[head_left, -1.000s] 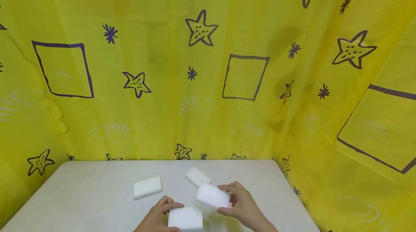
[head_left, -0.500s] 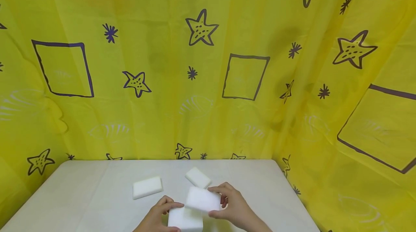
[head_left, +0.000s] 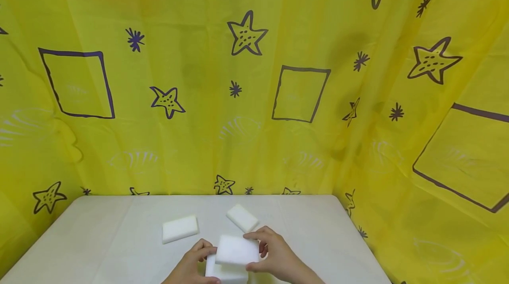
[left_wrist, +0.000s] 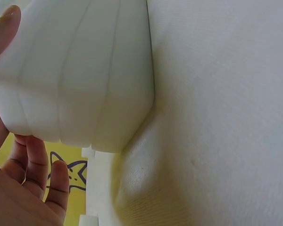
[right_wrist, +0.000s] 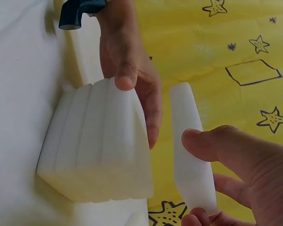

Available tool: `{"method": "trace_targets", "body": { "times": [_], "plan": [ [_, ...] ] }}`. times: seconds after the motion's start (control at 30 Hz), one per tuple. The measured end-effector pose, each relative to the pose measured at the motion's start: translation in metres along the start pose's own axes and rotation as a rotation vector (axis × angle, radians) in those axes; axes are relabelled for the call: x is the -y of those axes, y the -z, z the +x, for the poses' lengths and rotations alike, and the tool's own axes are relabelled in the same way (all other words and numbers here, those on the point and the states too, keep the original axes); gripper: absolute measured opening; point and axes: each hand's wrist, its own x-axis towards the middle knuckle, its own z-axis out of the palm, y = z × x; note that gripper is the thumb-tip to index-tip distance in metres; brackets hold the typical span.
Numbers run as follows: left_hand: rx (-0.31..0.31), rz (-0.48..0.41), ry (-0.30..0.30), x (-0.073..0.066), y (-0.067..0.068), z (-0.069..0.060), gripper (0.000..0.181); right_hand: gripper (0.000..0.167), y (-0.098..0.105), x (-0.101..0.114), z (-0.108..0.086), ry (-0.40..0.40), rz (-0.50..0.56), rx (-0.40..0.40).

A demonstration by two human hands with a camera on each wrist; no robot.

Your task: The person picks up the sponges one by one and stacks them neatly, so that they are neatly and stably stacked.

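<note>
A stack of several white sponge blocks stands on the table, its layers showing in both wrist views. My left hand grips the stack from the left, the thumb and a finger on its upper part; in the left wrist view the stack fills the space beside the left hand. One more white block is pinched between thumb and fingers of my right hand. In the right wrist view that held block is apart from the stack's top face, with a gap between them.
Two other white blocks lie flat on the table: one at the left, one behind the held block. A yellow curtain with starfish drawings hangs behind and at the sides. A dark band is on the left wrist.
My right hand has carried its block leftward and slightly nearer, so that it now overlaps the stack in the head view. The left hand has stayed in place on the stack.
</note>
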Motion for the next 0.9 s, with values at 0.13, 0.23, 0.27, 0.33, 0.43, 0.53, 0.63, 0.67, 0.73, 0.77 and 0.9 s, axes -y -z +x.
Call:
{"method": "trace_targets", "body": {
  "times": [0.13, 0.23, 0.27, 0.33, 0.43, 0.53, 0.63, 0.67, 0.73, 0.77, 0.9],
  "plan": [
    [0.001, 0.002, -0.018, 0.001, 0.000, 0.000, 0.050, 0.059, -0.002, 0.000, 0.000, -0.002, -0.010, 0.018],
    [0.003, -0.001, -0.023, 0.001, 0.000, -0.001, 0.049, 0.059, -0.004, 0.001, 0.000, -0.017, -0.009, 0.026],
    [0.004, -0.002, -0.020, 0.001, 0.000, -0.001, 0.048, 0.059, -0.005, 0.002, 0.000, -0.022, -0.007, 0.030],
    [0.009, 0.002, -0.009, 0.001, 0.001, -0.001, 0.046, 0.059, -0.007, 0.003, 0.000, -0.029, 0.000, 0.040],
    [0.020, 0.001, 0.025, 0.000, 0.002, -0.001, 0.044, 0.058, -0.009, 0.003, 0.001, -0.029, 0.003, 0.053],
    [0.027, -0.004, 0.048, -0.001, 0.003, -0.001, 0.044, 0.057, -0.012, 0.003, 0.001, -0.031, 0.009, 0.064],
    [0.023, -0.006, 0.034, -0.001, 0.004, -0.002, 0.046, 0.058, -0.014, 0.002, 0.002, -0.029, 0.010, 0.075],
    [0.021, -0.005, 0.025, -0.001, 0.004, -0.002, 0.046, 0.058, -0.015, 0.001, 0.002, -0.028, 0.013, 0.077],
    [0.015, -0.006, 0.012, 0.000, 0.003, -0.003, 0.046, 0.057, -0.015, 0.001, 0.002, -0.022, 0.011, 0.081],
    [0.015, -0.010, 0.015, 0.000, 0.003, -0.003, 0.047, 0.057, -0.016, 0.000, 0.002, -0.017, 0.009, 0.083],
    [0.026, -0.033, 0.052, 0.000, 0.003, -0.003, 0.046, 0.056, -0.017, -0.001, 0.002, -0.006, -0.003, 0.089]
  ]
}}
